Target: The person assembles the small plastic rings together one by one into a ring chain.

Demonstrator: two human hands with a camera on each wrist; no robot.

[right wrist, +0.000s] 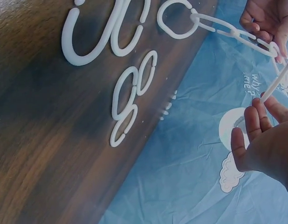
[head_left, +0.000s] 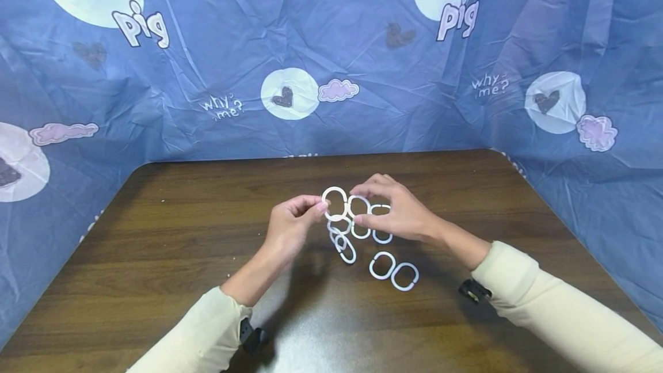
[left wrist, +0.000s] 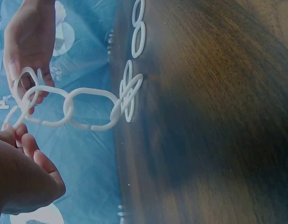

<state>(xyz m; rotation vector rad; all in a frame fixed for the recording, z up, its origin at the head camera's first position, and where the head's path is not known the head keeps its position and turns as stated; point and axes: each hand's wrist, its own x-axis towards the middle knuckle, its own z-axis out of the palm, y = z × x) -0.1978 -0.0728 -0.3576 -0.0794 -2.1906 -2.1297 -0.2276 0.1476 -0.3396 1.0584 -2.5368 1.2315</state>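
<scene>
My left hand pinches a white split ring between thumb and fingers, above the table. From that ring hangs a short chain of linked white rings, its lower end down at the tabletop. Facing it, my right hand holds another white split ring by thumb and fingertips. The two held rings meet edge to edge; whether they are hooked together I cannot tell. Below the right hand, several loose white rings lie on the table, some partly hidden by that hand in the head view.
The dark wooden table spreads out on all sides of the hands. A blue printed cloth hangs behind it and at both sides. Black straps with small devices sit at both wrists, by the light sleeves.
</scene>
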